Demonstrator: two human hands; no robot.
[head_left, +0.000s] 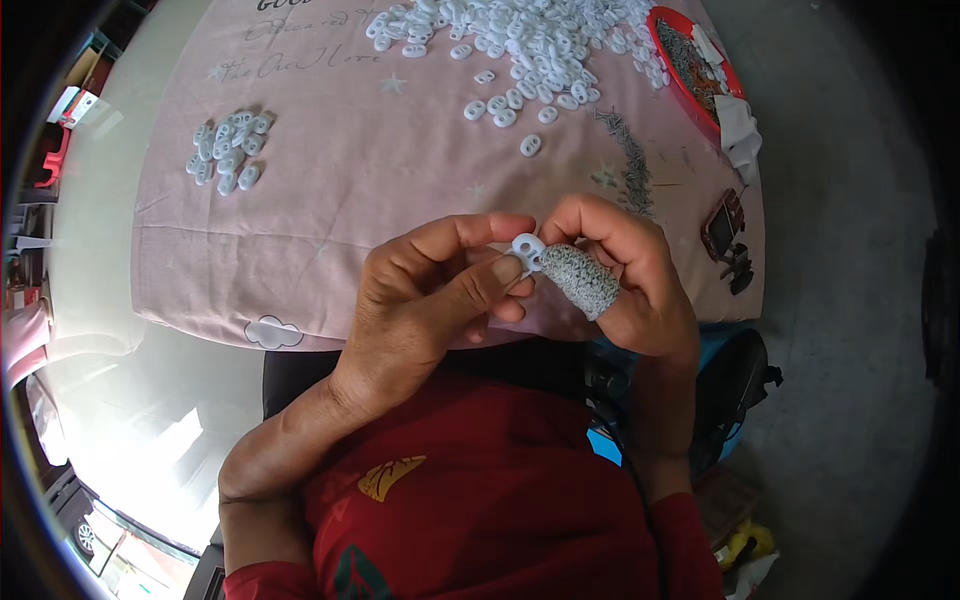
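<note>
Both hands meet over the near edge of the pink cloth (350, 190). The left hand (430, 295) pinches a white clip (527, 248) between thumb and forefinger; the right hand (625, 275), its thumb in a grey knit cot (583, 278), closes fingers on the clip from 3 o'clock. A big heap of clips (520, 40) lies at 12 o'clock, a small pile (228, 150) at 10, a red tray (695, 65) at 1, metal pins (630, 160) near 2.
</note>
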